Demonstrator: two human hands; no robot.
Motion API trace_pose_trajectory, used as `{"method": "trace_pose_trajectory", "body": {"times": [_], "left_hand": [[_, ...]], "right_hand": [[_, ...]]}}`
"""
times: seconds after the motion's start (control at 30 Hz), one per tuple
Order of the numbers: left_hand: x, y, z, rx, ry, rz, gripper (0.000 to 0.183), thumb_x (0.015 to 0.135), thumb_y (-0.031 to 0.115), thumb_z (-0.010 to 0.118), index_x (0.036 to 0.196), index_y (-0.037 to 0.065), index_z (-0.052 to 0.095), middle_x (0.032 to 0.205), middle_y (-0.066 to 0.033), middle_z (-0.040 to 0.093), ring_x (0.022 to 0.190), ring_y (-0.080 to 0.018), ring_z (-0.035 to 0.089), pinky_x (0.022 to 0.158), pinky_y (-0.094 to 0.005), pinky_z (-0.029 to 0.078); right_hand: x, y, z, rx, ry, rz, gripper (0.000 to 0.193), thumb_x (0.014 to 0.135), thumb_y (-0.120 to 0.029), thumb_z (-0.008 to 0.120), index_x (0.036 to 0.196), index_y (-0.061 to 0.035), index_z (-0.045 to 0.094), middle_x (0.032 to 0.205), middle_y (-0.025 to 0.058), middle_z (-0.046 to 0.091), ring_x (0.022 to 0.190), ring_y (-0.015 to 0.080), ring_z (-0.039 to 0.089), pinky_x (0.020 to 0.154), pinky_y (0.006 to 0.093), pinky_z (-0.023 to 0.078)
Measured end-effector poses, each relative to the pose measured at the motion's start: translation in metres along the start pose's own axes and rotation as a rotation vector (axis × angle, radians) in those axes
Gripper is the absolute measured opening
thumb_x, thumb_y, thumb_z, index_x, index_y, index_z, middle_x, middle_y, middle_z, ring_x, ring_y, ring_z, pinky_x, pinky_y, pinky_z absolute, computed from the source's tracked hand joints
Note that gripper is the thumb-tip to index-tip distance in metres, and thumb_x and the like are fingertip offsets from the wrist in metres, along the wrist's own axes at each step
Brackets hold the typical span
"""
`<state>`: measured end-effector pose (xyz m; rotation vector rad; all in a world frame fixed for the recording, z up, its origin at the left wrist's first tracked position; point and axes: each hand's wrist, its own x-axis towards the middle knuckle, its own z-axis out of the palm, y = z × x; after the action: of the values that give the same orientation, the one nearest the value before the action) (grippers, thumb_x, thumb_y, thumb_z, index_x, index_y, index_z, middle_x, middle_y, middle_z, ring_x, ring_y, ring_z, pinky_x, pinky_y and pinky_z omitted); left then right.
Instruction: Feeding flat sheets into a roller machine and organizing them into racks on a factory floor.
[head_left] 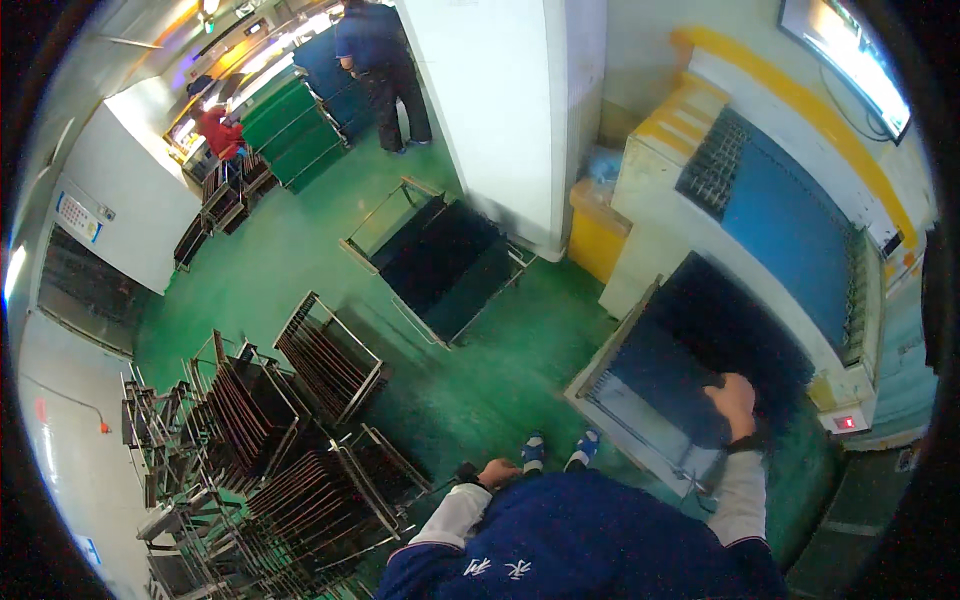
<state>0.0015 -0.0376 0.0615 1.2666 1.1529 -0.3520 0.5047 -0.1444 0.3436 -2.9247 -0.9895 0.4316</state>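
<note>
My right hand point(735, 403) is at the edge of a dark, flat panel point(668, 345), its thumb on the near side and its other fingers partly hidden against the dark surface. The panel is among dark sheets in a pale-framed rack cart point(620, 405), on my right beside the machine. How many sheets the hand touches cannot be made out. Close to my body, at the waist, my left hand point(497, 472) hangs with its fingers loosely curled; nothing shows in them. A dark band is around the left wrist.
A blue-surfaced machine point(790, 220) lines the right side, near a yellow bin point(597, 230). Ahead stands another rack cart point(440, 255) with dark panels. Several metal racks point(320, 490) crowd the left. A white pillar point(490, 110) rises ahead; two people are farther off.
</note>
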Motion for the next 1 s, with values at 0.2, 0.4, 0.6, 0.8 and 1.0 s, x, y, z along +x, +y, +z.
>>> {"method": "trace_pose_trajectory", "body": {"times": [0.2, 0.4, 0.6, 0.8, 1.0], "left_hand": [[0.001, -0.012, -0.005, 0.044, 0.036, 0.002, 0.047, 0.073, 0.048, 0.068, 0.097, 0.007, 0.068, 0.081, -0.0078, 0.066, 0.062, -0.0186, 0.061, 0.056, -0.032, 0.05], [0.015, -0.025, -0.011, 0.056, 0.021, 0.046, 0.052, 0.074, 0.047, 0.069, 0.105, 0.006, 0.064, 0.09, -0.0069, 0.066, 0.067, -0.0181, 0.062, 0.06, -0.0324, 0.051], [0.003, -0.008, -0.02, 0.087, -0.026, -0.047, 0.054, 0.074, 0.047, 0.069, 0.107, 0.004, 0.063, 0.094, -0.007, 0.066, 0.072, -0.0198, 0.062, 0.062, -0.0338, 0.052], [0.031, -0.053, -0.024, 0.023, -0.001, 0.175, 0.052, 0.074, 0.048, 0.068, 0.099, 0.003, 0.065, 0.088, -0.0083, 0.066, 0.07, -0.0191, 0.062, 0.059, -0.0342, 0.051], [0.016, -0.027, -0.047, 0.049, 0.004, 0.109, 0.043, 0.074, 0.047, 0.065, 0.085, 0.005, 0.068, 0.069, -0.0078, 0.063, 0.061, -0.0193, 0.058, 0.056, -0.0338, 0.048]], "right_hand": [[-0.009, -0.016, -0.011, 0.002, -0.036, 0.026, 0.05, 0.067, -0.035, 0.074, 0.104, -0.0038, 0.066, 0.104, 0.0173, 0.064, 0.098, 0.031, 0.061, 0.084, 0.0384, 0.048], [-0.001, -0.003, 0.005, 0.022, 0.048, 0.022, 0.053, 0.063, -0.035, 0.076, 0.104, -0.0019, 0.065, 0.104, 0.0184, 0.064, 0.1, 0.0311, 0.061, 0.087, 0.0383, 0.047], [-0.013, -0.015, -0.01, 0.011, 0.044, 0.053, 0.053, 0.063, -0.035, 0.076, 0.102, -0.0014, 0.066, 0.103, 0.0188, 0.064, 0.099, 0.0318, 0.061, 0.085, 0.0387, 0.048], [-0.001, -0.006, 0.001, -0.005, 0.072, 0.007, 0.052, 0.063, -0.034, 0.077, 0.102, -0.0011, 0.065, 0.103, 0.0188, 0.064, 0.098, 0.0324, 0.061, 0.084, 0.0395, 0.048], [-0.003, 0.014, 0.013, 0.03, 0.184, -0.047, 0.049, 0.058, -0.033, 0.076, 0.093, -0.0012, 0.065, 0.095, 0.0207, 0.063, 0.094, 0.037, 0.06, 0.081, 0.043, 0.047]]}}
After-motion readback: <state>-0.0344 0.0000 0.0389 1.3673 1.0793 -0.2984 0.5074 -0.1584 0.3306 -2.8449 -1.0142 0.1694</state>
